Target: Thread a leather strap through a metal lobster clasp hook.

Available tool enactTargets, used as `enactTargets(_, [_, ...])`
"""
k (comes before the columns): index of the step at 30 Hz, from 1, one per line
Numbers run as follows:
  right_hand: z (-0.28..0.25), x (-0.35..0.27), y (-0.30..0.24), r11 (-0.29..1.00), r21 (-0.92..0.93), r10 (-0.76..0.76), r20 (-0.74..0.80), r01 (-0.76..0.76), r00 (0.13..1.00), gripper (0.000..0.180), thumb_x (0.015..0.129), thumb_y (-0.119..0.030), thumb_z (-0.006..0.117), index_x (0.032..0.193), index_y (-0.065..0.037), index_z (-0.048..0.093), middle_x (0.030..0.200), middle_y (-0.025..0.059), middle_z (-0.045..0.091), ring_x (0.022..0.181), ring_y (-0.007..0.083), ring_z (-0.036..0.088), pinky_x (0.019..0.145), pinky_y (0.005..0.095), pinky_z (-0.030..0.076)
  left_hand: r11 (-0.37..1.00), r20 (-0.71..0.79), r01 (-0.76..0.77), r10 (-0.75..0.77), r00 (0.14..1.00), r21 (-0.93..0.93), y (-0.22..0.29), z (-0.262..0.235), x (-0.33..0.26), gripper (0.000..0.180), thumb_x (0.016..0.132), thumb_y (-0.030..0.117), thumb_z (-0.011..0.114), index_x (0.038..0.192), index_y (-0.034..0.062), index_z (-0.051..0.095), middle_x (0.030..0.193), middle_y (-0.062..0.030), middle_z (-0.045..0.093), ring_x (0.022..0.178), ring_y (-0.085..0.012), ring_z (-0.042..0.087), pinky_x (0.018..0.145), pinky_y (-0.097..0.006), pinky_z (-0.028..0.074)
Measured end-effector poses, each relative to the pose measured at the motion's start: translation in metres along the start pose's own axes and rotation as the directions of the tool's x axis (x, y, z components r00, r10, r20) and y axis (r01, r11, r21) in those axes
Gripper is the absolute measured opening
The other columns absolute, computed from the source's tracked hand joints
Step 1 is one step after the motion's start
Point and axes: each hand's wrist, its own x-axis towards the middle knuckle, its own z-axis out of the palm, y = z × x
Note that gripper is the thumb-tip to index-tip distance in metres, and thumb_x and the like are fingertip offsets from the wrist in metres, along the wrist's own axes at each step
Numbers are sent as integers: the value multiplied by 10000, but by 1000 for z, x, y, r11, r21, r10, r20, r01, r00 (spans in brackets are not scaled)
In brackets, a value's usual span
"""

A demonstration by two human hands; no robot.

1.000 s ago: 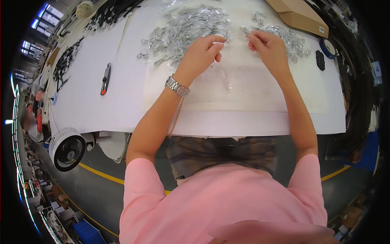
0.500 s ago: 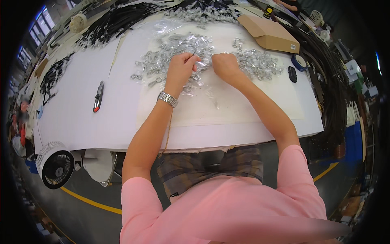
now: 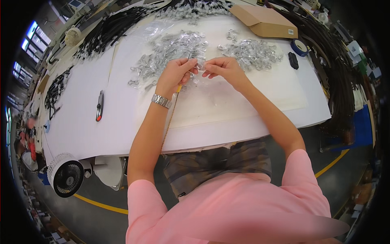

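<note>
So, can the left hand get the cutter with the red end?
Probably yes: the cutter lies uncovered on the white tabletop, left of the left hand. But that hand seems to hold something thin, so it might need freeing first.

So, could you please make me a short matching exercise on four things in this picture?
1. left hand
2. small metal parts
3. tape roll
4. utility knife

A. blue, next to the cardboard box
B. red at one end
C. silver watch at its wrist
D. silvery, heaped on the table

Pairs: 1-C; 2-D; 3-A; 4-B
</note>
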Motion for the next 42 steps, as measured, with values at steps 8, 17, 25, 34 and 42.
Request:
enactTargets(8, [4,-9,-10,908,245,311,151,-340,938,344,1019,-326,659,1184,-24,670,1131,122,744,966,153,732,850,296,596,963,-94,-213,230,969,167,2,23,-9,206,974,217,717,864,43,715,714,40,609,509,-14,396,461,-202,266])
enactTargets(17, [-17,-10,-24,942,161,255,231,-296,939,291,1023,-321,628,999,-45,718,916,77,759,804,125,725,778,268,590,849,-51,-264,321,946,457,17,28,-16,348,982,294,679,776,20,738,601,15,584,540,-48,448,504,-254,336])
enactTargets(25, [-16,-13,-15,893,213,312,339,-395,887,288,1007,-337,668,1039,-53,700,925,51,745,828,122,708,784,286,586,694,6,-328,423,906,641,13,42,-31,312,993,217,650,771,4,702,600,27,565,535,-38,421,494,-250,322])
enactTargets(34, [-21,-10,-13,917,42,355,367,-396,860,240,959,-182,686,1117,-1,700,1046,104,763,897,138,720,840,280,574,911,40,-148,144,989,384,11,32,-20,263,1016,245,658,872,31,710,652,60,558,554,-15,414,492,-211,293])
enactTargets(42, [-23,-13,-14,918,170,247,461,-358,853,235,942,-160,692,1112,1,701,1103,148,754,1087,228,724,911,315,579,579,27,-391,536,844,715,7,44,-23,274,944,177,730,769,1,616,579,-41,517,514,-106,402,487,-306,331])
